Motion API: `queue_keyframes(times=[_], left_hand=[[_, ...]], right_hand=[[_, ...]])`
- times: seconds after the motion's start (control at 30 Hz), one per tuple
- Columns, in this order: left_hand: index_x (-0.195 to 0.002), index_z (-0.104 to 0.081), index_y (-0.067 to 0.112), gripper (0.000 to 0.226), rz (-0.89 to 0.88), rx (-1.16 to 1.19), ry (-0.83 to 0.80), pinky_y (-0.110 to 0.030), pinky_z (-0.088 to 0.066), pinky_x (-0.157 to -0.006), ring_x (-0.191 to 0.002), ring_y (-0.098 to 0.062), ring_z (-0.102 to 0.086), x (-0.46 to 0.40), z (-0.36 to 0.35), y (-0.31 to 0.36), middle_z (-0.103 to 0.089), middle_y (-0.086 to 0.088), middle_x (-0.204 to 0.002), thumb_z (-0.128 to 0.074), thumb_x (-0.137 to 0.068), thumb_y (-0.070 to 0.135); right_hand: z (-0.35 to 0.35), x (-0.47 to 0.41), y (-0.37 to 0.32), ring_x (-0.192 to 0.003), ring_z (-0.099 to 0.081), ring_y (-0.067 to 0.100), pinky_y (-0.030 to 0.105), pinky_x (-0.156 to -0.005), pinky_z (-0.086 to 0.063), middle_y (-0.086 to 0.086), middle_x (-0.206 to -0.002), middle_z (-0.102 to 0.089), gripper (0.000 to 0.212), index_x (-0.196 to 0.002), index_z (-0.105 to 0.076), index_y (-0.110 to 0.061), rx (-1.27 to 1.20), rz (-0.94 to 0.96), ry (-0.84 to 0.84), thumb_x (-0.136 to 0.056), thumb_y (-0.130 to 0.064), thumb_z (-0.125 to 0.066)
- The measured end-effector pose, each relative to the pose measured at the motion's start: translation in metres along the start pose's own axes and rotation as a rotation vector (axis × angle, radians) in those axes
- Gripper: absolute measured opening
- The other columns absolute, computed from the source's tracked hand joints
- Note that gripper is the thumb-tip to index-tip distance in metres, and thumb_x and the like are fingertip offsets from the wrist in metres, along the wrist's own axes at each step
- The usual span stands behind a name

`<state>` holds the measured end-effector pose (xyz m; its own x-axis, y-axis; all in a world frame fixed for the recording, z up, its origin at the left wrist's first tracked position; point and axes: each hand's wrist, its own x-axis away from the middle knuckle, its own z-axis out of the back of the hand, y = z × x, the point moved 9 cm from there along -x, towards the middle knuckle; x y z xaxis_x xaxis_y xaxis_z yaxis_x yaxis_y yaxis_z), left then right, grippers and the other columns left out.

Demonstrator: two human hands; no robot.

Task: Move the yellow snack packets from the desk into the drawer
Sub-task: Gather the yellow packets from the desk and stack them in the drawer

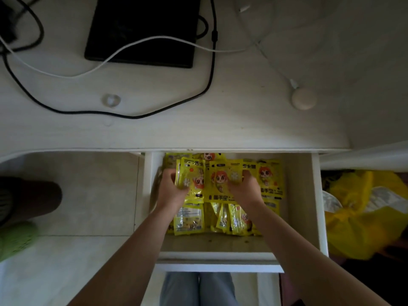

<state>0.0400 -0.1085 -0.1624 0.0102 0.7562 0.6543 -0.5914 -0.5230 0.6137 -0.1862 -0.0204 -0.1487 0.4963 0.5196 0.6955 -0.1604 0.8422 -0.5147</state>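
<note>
Yellow snack packets (217, 191) being held inside the open drawer (318, 195).
Left hand (171, 188) and right hand (244, 187) each being curled around packets, grip clamped; fingertips hidden behind wrappers, rear packets being cut off under the counter (176, 129) edge.

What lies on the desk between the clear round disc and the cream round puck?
In the head view, a black cable loops across the white desk between the clear disc and the cream puck.

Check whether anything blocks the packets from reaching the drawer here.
Nothing visible does. Both the left hand and right hand already hold yellow packets inside the open drawer, on top of other packets.
</note>
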Motion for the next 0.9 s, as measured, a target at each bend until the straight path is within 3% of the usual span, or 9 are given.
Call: queue_keyframes(times=[0.07,0.17,0.27,0.37,0.47,0.6,0.73,0.9], left_hand=[[-0.128,-0.048,0.018,0.063,-0.035,-0.049,0.021,-0.003,-0.041,-0.045,-0.073,0.003,-0.055,0.005,0.006,0.005,-0.058,0.006,-0.106,-0.074,-0.076,-0.005],[-0.133,-0.046,0.018,0.063,-0.070,-0.122,0.023,-0.003,-0.041,-0.048,-0.090,-0.005,-0.055,0.015,0.012,0.010,-0.058,-0.003,-0.125,-0.070,-0.079,-0.005],[-0.137,-0.044,0.017,0.064,-0.113,-0.212,0.016,-0.002,-0.041,-0.052,-0.099,-0.008,-0.054,0.029,0.012,0.017,-0.053,-0.007,-0.137,-0.068,-0.082,-0.004],[-0.136,-0.046,0.016,0.061,-0.179,-0.254,0.032,-0.006,-0.041,-0.068,-0.102,-0.011,-0.058,0.047,0.016,0.030,-0.053,-0.007,-0.139,-0.067,-0.082,-0.004],[-0.133,-0.048,0.014,0.054,-0.246,-0.266,0.052,-0.001,-0.040,-0.053,-0.074,0.005,-0.051,0.070,0.024,0.042,-0.056,-0.007,-0.134,-0.065,-0.085,-0.002],[-0.133,-0.049,0.016,0.047,-0.316,-0.308,0.071,-0.002,-0.038,-0.057,-0.079,0.000,-0.055,0.106,0.038,0.055,-0.061,-0.002,-0.128,-0.063,-0.089,0.006],[-0.128,-0.055,0.018,0.041,-0.396,-0.323,0.144,-0.021,-0.045,-0.080,-0.101,-0.015,-0.063,0.148,0.065,0.064,-0.066,-0.002,-0.119,-0.061,-0.089,0.012],[-0.123,-0.058,0.015,0.035,-0.413,-0.285,0.274,-0.033,-0.045,-0.090,-0.112,-0.021,-0.053,0.192,0.108,0.050,-0.066,-0.001,-0.112,-0.061,-0.088,0.013]], right_hand=[[0.007,0.003,0.003,-0.063,-0.059,0.014,0.019,-0.043,-0.041,0.007,-0.102,-0.068,0.047,-0.128,-0.049,-0.012,-0.044,0.001,0.012,-0.085,-0.019,-0.066],[0.019,0.009,0.008,-0.054,-0.052,0.007,0.015,-0.035,-0.036,0.006,-0.122,-0.065,0.054,-0.137,-0.043,-0.015,-0.064,0.002,0.031,-0.086,-0.012,-0.060],[0.031,0.020,0.011,-0.060,-0.051,0.009,0.020,-0.045,-0.037,0.008,-0.130,-0.060,0.054,-0.140,-0.042,-0.015,-0.030,0.017,0.047,-0.087,-0.008,-0.053],[0.042,0.036,0.007,-0.075,-0.061,0.018,0.020,-0.049,-0.038,0.009,-0.126,-0.061,0.052,-0.138,-0.043,-0.014,0.022,0.059,0.056,-0.087,-0.008,-0.051],[0.051,0.057,-0.005,-0.098,-0.062,0.024,0.026,-0.065,-0.049,0.009,-0.127,-0.059,0.050,-0.137,-0.043,-0.012,0.056,0.108,0.057,-0.088,-0.009,-0.051],[0.054,0.085,-0.027,-0.107,-0.058,0.023,0.027,-0.079,-0.045,0.011,-0.131,-0.057,0.046,-0.136,-0.043,-0.009,0.181,0.254,0.042,-0.091,-0.013,-0.053],[0.040,0.119,-0.053,-0.107,-0.061,0.029,0.037,-0.084,-0.053,0.009,-0.131,-0.055,0.044,-0.135,-0.042,-0.012,0.291,0.389,-0.021,-0.093,-0.016,-0.053],[0.000,0.159,-0.082,-0.113,-0.057,0.027,0.028,-0.083,-0.044,0.009,-0.129,-0.056,0.042,-0.134,-0.044,-0.012,0.443,0.569,-0.121,-0.093,-0.018,-0.053]])
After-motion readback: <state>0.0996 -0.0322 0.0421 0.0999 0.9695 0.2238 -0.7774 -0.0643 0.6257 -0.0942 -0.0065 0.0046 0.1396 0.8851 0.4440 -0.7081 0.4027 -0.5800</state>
